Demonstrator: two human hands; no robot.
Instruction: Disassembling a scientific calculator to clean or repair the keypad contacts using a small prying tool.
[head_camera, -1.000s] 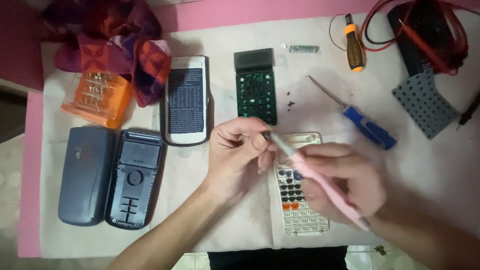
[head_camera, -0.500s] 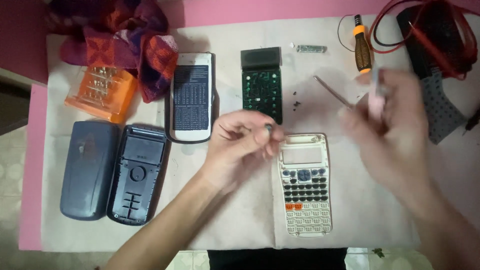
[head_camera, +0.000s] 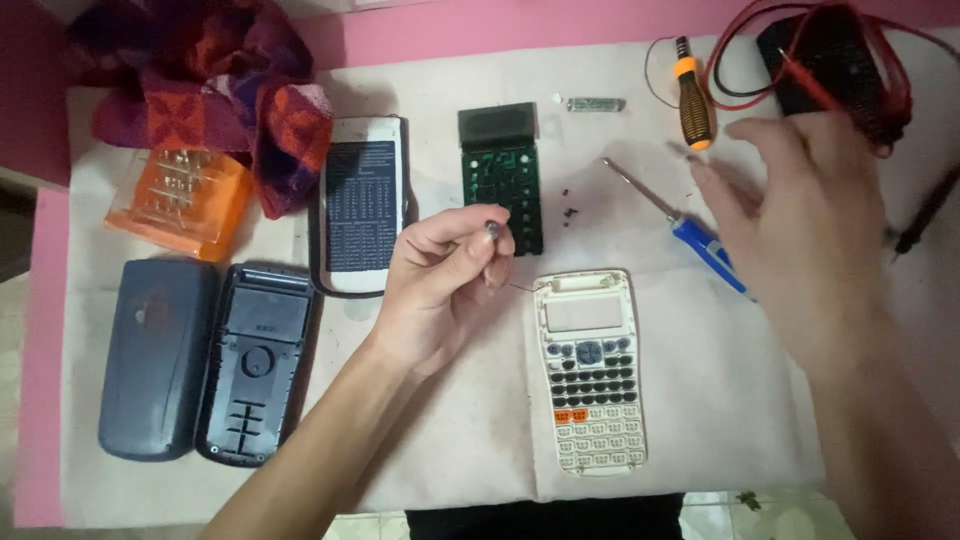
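My left hand (head_camera: 445, 285) hovers over the middle of the cloth-covered table and pinches a small dark round part (head_camera: 492, 230) between thumb and fingertips. A thin wire (head_camera: 520, 288) runs from that hand toward the white calculator front shell (head_camera: 590, 370), which lies keys up just to its right. Behind the hand lies the green circuit board (head_camera: 500, 175). My right hand (head_camera: 800, 220) is blurred with its fingers spread. It hangs above the blue-handled screwdriver (head_camera: 700, 240), and nothing shows in it.
Orange-handled screwdriver (head_camera: 690, 95), black meter with red leads (head_camera: 830, 60) and a black probe (head_camera: 925, 215) lie at the back right. A small metal cylinder (head_camera: 595, 103), loose screws (head_camera: 570, 205), a white cover panel (head_camera: 360, 205), dark blue case halves (head_camera: 155, 350), an orange box (head_camera: 185, 200) and patterned cloth (head_camera: 210, 90) fill the rest.
My right hand, which held a pink tool over the calculator, has swung up and right toward the screwdrivers; the pink tool is no longer visible. My left hand stayed put with the small part.
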